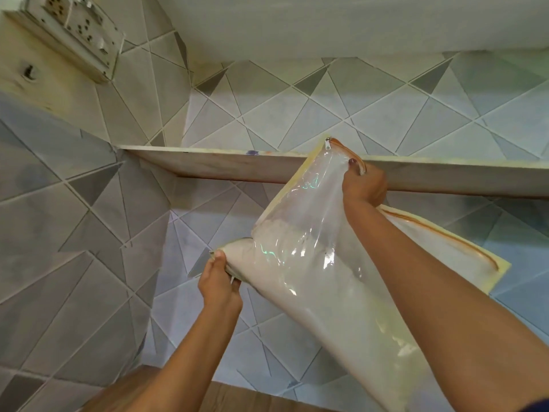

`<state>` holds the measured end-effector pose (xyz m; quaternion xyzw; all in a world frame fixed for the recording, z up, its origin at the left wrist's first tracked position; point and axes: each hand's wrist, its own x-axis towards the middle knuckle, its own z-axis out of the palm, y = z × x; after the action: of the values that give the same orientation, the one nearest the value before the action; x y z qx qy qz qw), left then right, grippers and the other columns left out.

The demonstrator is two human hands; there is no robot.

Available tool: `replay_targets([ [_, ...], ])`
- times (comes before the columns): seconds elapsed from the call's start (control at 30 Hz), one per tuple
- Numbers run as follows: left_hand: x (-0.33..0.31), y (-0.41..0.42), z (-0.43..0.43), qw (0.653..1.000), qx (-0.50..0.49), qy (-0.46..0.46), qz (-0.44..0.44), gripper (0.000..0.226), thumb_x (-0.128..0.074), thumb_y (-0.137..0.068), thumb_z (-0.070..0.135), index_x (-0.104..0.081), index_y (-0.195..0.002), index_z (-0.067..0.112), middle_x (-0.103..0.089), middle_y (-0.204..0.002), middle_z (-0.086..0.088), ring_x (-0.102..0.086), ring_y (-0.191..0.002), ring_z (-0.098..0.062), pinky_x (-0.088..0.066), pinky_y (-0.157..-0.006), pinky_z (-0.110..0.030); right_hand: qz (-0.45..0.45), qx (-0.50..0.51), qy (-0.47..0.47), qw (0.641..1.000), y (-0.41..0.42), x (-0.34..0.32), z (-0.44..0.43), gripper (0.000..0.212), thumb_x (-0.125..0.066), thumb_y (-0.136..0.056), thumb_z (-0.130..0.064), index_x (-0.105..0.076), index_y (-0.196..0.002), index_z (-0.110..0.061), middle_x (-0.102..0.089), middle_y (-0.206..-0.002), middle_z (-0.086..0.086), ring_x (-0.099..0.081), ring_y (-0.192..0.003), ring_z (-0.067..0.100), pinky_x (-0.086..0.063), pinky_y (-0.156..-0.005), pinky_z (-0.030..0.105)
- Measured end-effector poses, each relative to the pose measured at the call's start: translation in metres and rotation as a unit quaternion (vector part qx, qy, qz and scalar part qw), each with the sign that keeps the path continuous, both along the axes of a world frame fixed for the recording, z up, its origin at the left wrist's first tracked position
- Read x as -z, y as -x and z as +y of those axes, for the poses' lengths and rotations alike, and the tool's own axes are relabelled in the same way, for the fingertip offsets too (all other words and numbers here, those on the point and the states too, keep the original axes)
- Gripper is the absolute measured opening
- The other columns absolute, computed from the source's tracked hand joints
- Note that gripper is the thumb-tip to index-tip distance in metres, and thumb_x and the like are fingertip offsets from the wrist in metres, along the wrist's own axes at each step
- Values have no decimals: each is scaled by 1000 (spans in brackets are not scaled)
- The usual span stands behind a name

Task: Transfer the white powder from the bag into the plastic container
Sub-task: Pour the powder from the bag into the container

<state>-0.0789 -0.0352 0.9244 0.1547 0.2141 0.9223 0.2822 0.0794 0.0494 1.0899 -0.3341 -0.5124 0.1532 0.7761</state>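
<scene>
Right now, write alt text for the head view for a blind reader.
A clear zip bag of white powder is held up before a tiled wall and shelf. The left hand pinches its powder-filled corner; the right hand grips its upper edge near the zipper.

The zip bag (312,203) is clear plastic with pale yellow edging and an orange zip strip. The powder (297,281) inside is white. The wall tiles (74,233) carry a triangle pattern in light grey, dark grey and pale blue, with cream grout lines. The shelf (222,166) is pinkish beige.
</scene>
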Motion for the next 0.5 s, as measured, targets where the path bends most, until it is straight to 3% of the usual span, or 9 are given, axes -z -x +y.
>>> replay_targets([
  [0.1, -24, -3, 11, 999, -25, -10, -21, 23, -54, -93, 17, -58, -115, 14, -62, -98, -3, -57, -91, -19, -51, -80, -36, 21, -11, -1, 1000, -14, 2, 5, 28, -56, -90, -32, -67, -82, -8, -57, -76, 8, -53, -73, 22, -34, -64, 24],
  [0.2, -51, -7, 22, 999, -38, 2, -20, 31, -59, -90, 21, -60, -119, 9, -63, -97, -4, -57, -92, -21, -52, -88, -38, 49, -8, 11, 999, -33, 7, 14, 33, -56, -90, -32, -68, -89, -2, -60, -80, 11, -49, -73, 21, -33, -64, 25],
  [0.37, -85, -14, 40, 998, -66, -6, 14, 5, -62, -87, 16, -60, -84, 13, -62, -83, -3, -57, -85, -19, -51, -90, -35, 68, -33, 32, 997, -65, 18, 30, 25, -61, -87, -31, -64, -80, -7, -53, -77, 8, -48, -73, 22, -37, -65, 28],
  [0.5, -100, -19, 57, 997, -63, -22, 47, 21, -61, -85, 13, -57, -65, 16, -56, -69, 1, -54, -71, -15, -52, -79, -32, 42, -54, 36, 997, -91, 22, 39, 26, -63, -86, -31, -59, -75, -8, -52, -75, 8, -48, -71, 22, -39, -65, 28],
])
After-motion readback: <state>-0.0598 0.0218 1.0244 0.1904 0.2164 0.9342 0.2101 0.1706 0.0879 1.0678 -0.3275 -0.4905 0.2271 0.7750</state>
